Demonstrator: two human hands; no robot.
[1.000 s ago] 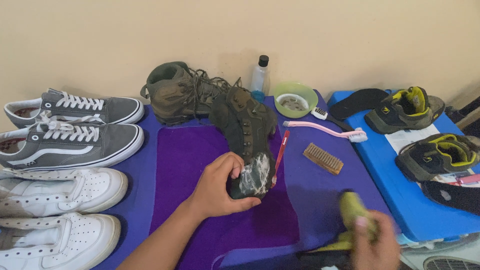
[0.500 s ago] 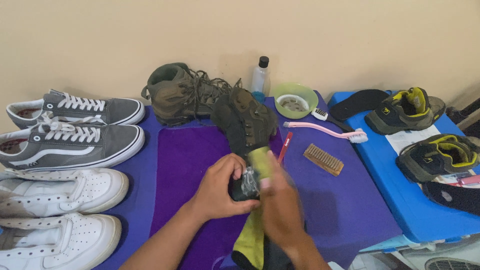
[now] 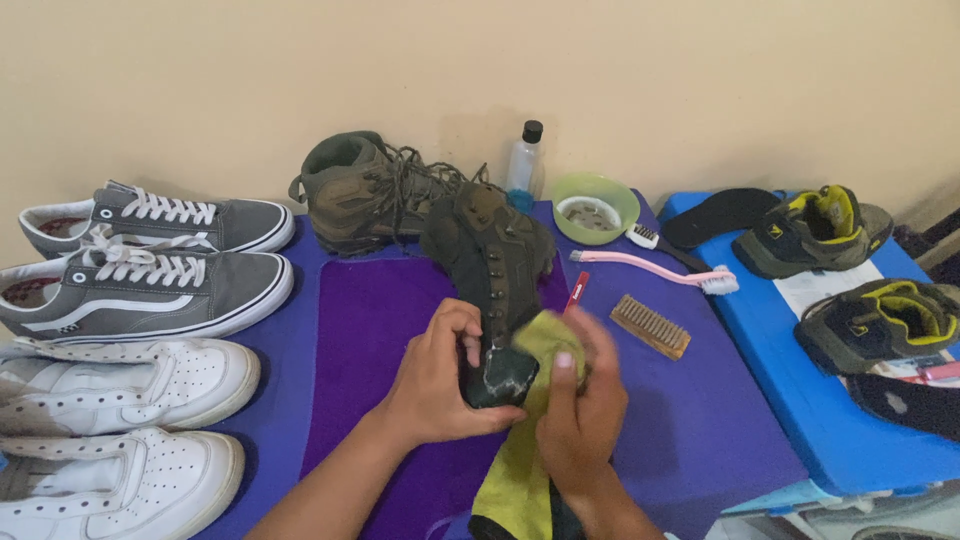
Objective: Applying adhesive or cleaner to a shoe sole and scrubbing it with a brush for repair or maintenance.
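An olive-brown hiking boot point(image 3: 490, 245) lies with its foamy black toe toward me on the purple cloth point(image 3: 360, 330). My left hand point(image 3: 440, 375) grips the boot's toe end from the left. My right hand point(image 3: 580, 415) holds a yellow-green cloth point(image 3: 515, 480) and presses it against the right side of the toe. The cloth hangs down toward the bottom edge. The second boot point(image 3: 360, 190) of the pair stands upright behind, by the wall.
Two grey sneakers point(image 3: 150, 265) and two white sneakers point(image 3: 110, 420) line the left side. Behind the boot are a clear bottle point(image 3: 522, 160), a green bowl point(image 3: 595, 205), a pink long-handled brush point(image 3: 660, 270) and a wooden brush point(image 3: 650, 326). Dark and yellow shoes point(image 3: 810, 235) and an insole sit on a blue board point(image 3: 800, 400) at right.
My right hand came up from the lower right with the yellow-green cloth and now presses it on the boot's toe. My left hand kept its grip on the boot.
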